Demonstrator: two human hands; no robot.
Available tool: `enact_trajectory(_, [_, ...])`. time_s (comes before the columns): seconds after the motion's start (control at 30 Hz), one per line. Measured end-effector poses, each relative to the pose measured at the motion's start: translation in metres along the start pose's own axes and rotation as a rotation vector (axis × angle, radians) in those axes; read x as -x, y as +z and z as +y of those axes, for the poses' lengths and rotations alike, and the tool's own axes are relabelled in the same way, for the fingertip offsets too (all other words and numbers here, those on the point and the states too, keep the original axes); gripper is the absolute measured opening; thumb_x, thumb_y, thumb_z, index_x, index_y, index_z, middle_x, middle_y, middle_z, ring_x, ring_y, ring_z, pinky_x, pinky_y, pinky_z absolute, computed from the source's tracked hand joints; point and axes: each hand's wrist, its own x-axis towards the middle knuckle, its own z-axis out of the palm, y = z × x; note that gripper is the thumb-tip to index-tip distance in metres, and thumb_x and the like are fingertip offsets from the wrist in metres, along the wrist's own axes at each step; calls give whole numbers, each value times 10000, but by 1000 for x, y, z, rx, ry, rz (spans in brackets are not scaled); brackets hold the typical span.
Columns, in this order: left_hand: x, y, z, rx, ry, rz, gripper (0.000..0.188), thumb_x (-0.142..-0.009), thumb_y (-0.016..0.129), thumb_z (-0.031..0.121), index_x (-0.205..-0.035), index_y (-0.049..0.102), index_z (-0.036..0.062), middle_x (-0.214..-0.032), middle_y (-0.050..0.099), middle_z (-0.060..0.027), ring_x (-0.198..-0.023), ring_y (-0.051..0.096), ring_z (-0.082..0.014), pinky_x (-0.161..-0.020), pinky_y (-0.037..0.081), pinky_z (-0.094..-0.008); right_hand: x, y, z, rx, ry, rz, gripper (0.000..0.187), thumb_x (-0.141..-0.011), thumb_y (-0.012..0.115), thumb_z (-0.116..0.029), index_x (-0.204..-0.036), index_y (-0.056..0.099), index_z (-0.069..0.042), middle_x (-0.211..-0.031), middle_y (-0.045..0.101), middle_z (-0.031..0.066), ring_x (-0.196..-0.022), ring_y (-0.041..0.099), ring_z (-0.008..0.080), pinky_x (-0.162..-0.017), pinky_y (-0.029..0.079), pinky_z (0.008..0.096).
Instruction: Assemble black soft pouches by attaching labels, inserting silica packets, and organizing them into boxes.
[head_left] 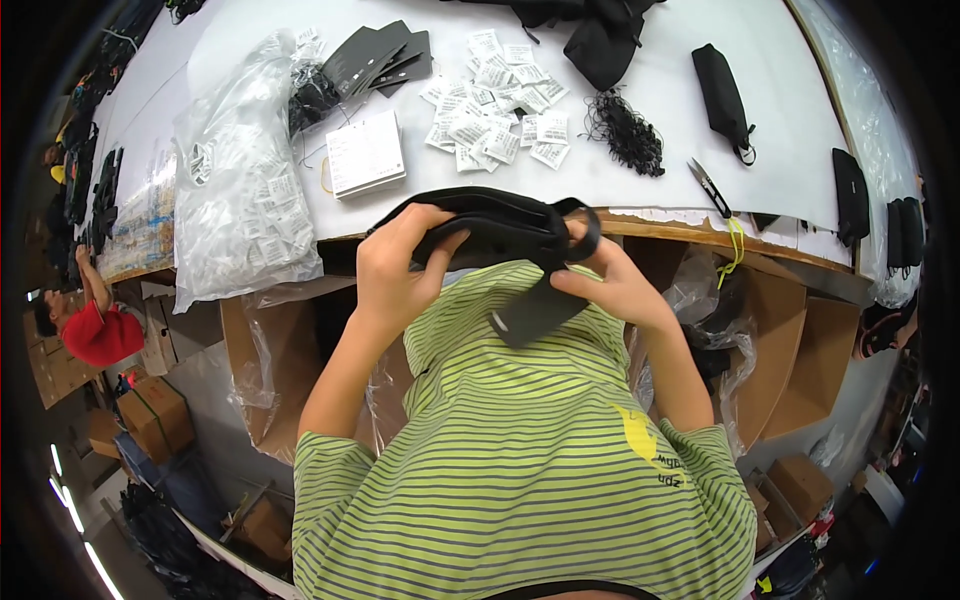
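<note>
Both hands hold a long black fabric pouch (480, 225) at the table's front edge, its mouth parted toward me. My left hand (398, 265) is closed round the left end, fingers over the far side and thumb at the opening. At the other end, my right hand (612, 280) pinches the pouch beside its black strap loop (585, 228). A dark hang tag (538, 312) dangles below the right fingers; how it is attached is hidden. Beyond the pouch lie a stack of white cards (366, 155) and a heap of small white packets (500, 100).
A clear plastic bag of packets (245, 190) lies left. Dark cards (380, 55), black cords (628, 130), another pouch (722, 100) and thread snips (708, 188) lie farther out. Open cardboard boxes (770, 350) stand below the table edge. A person in red (100, 330) is far left.
</note>
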Motion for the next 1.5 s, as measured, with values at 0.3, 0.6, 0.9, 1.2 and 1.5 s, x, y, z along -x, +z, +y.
enact_trajectory(0.3, [32,-4,-8,76,-392,-116,157,-790,667,88,-869,562,3,-726,627,-123,-639,638,-244,-597,472,-279,11,-10,24,-85,15,63,293,-768,683,-39,-1048,605,4,-900,648,53,-848,609,128,-804,468,269])
enact_trajectory(0.6, [51,-28,-28,590,-724,-739,256,-852,652,206,-914,533,-12,-684,522,-8,-636,376,-51,-567,344,-234,26,-75,-13,-24,122,226,265,-797,688,-76,-1010,561,19,-776,648,104,-641,613,126,-661,490,241])
enact_trajectory(0.9, [3,-26,12,259,-510,-1001,328,-863,640,292,-960,623,-20,-538,455,-115,-470,347,-166,-467,325,-301,-47,-31,2,-1125,21,631,238,-860,646,-289,-763,573,-85,-689,528,16,-561,454,127,-587,446,250])
enact_trajectory(1.2, [-12,-34,21,280,-304,-1000,268,-843,659,242,-870,594,-17,-503,412,-124,-393,355,-175,-429,323,-285,-77,-18,-3,-626,-308,953,205,-898,608,-272,-796,593,-94,-588,462,-84,-445,287,21,-408,213,199])
enact_trajectory(1.5, [-23,-1,37,-15,-2,-665,203,-772,697,193,-886,601,55,-864,573,-118,-835,560,-292,-711,452,-378,-28,-13,-67,549,-290,358,226,-735,761,-285,-729,714,-63,-437,381,-34,-422,278,54,-422,219,245])
